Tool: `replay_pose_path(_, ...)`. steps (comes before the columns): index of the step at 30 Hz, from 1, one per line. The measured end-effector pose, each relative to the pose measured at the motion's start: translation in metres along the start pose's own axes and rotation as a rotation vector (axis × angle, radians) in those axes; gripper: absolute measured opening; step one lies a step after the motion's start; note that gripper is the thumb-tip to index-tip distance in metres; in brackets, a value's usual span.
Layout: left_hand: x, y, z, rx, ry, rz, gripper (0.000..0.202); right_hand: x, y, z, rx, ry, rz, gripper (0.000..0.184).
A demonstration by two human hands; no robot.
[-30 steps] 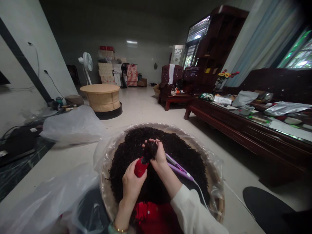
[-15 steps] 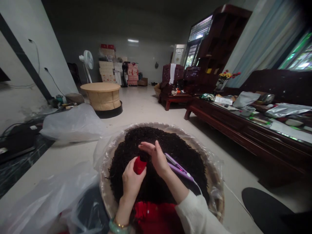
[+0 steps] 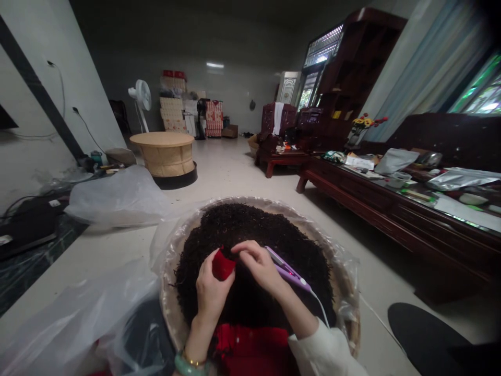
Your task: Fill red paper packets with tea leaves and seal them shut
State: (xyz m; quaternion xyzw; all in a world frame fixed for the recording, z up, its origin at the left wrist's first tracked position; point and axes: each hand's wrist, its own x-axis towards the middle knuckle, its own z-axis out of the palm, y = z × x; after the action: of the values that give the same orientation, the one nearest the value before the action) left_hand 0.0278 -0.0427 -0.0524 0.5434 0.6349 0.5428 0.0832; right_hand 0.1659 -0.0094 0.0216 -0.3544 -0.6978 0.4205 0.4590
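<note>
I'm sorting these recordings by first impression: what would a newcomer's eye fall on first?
Probably the round basket heaped with dark strands, filling the lower middle. Over it, the left hand holds a red packet, the right hand near its top. A purple tool lies on the heap, beside that hand.

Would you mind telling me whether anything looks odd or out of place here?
Yes: a purple corded tool lies on the dark, loose material beside the right hand, its red light lit. A powered-looking tool resting there seems odd, and perhaps risky if it gets hot.
</note>
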Motion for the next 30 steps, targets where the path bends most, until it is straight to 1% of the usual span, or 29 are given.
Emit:
replay_pose_path(3, -0.004, 0.002, 0.001, -0.036, -0.006, 0.042, 0.048, -0.010, -0.007, 0.004, -0.368, -0.186, -0.169, 0.013)
replay_pose_path(5, -0.006, 0.005, 0.001, -0.072, -0.005, 0.064, 0.045, -0.013, -0.007, 0.006, -0.494, -0.280, -0.208, 0.013)
replay_pose_path(6, -0.007, 0.006, 0.001, -0.092, -0.007, 0.057, 0.047, -0.013, -0.006, 0.005, -0.522, -0.302, -0.214, 0.017)
replay_pose_path(8, -0.007, 0.008, -0.003, -0.161, -0.052, -0.002, 0.060, -0.011, -0.003, 0.002, -0.509, -0.305, -0.218, 0.025)
replay_pose_path(9, -0.006, 0.009, -0.006, -0.215, -0.108, -0.050, 0.069, -0.010, -0.002, -0.001, -0.479, -0.295, -0.213, 0.026)
replay_pose_path(10, -0.004, 0.008, -0.010, -0.286, -0.189, -0.106, 0.076, -0.009, -0.001, -0.005, -0.439, -0.279, -0.201, 0.026)
replay_pose_path(11, -0.003, 0.007, -0.014, -0.361, -0.283, -0.173, 0.076, -0.008, 0.000, -0.009, -0.395, -0.261, -0.185, 0.024)
replay_pose_path(13, 0.001, 0.004, -0.022, -0.476, -0.474, -0.315, 0.064, -0.006, -0.001, -0.017, -0.314, -0.222, -0.152, 0.020)
replay_pose_path(15, 0.003, 0.003, -0.027, -0.527, -0.606, -0.402, 0.047, -0.005, -0.003, -0.022, -0.263, -0.182, -0.138, 0.017)
replay_pose_path(16, 0.002, 0.003, -0.028, -0.542, -0.638, -0.423, 0.041, -0.005, -0.005, -0.024, -0.251, -0.168, -0.130, 0.015)
replay_pose_path(18, 0.000, 0.006, -0.028, -0.566, -0.649, -0.449, 0.037, -0.005, -0.008, -0.026, -0.250, -0.173, -0.081, 0.015)
replay_pose_path(21, -0.008, 0.013, -0.023, -0.627, -0.668, -0.523, 0.041, -0.003, -0.010, -0.029, -0.276, -0.264, 0.043, 0.017)
replay_pose_path(23, -0.012, 0.017, -0.022, -0.682, -0.726, -0.584, 0.045, -0.002, -0.009, -0.030, -0.294, -0.306, 0.060, 0.026)
replay_pose_path(25, -0.013, 0.020, -0.022, -0.750, -0.797, -0.629, 0.052, -0.001, -0.008, -0.030, -0.302, -0.321, 0.012, 0.031)
replay_pose_path(28, -0.011, 0.020, -0.025, -0.851, -0.932, -0.680, 0.067, -0.003, -0.007, -0.026, -0.330, -0.407, -0.105, 0.031)
replay_pose_path(30, -0.010, 0.018, -0.026, -0.909, -0.989, -0.710, 0.073, -0.005, -0.007, -0.022, -0.369, -0.452, -0.179, 0.029)
